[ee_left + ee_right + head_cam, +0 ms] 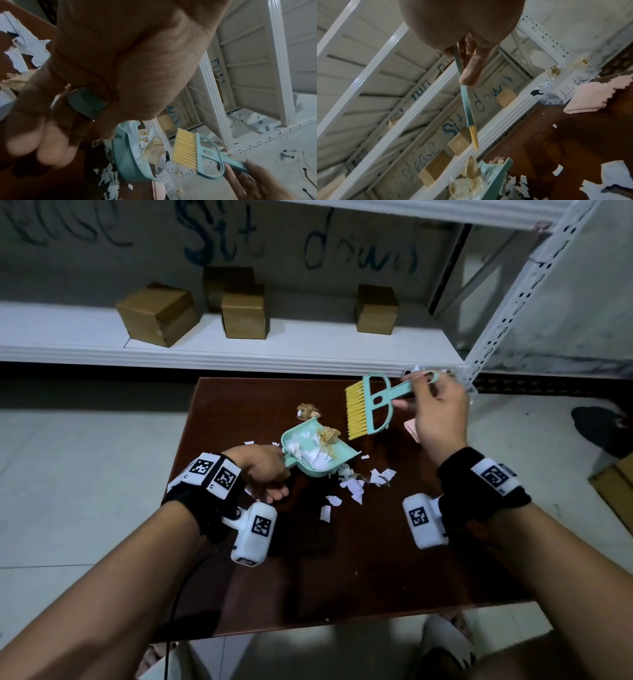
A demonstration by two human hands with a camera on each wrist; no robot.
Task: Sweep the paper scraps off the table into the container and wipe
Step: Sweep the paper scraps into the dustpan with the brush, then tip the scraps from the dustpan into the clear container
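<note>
My left hand (263, 470) grips the handle of a teal dustpan (308, 451) over the middle of the dark wooden table (342, 577). The pan holds white paper scraps and a crumpled yellowish wrapper. In the left wrist view the dustpan's handle (85, 104) sits inside my curled fingers. My right hand (435, 412) holds a teal brush (368, 405) with yellow bristles raised above the table, just right of the pan. More white paper scraps (356, 484) lie on the table in front of the pan. A clear container (565, 86) with scraps stands at the far right corner.
A folded pink cloth (590, 97) lies on the table near the container. A crumpled clear wrapper (308, 410) sits beyond the pan. A white shelf (308, 350) with several cardboard boxes runs behind the table. A cardboard box (616, 487) stands on the floor at right.
</note>
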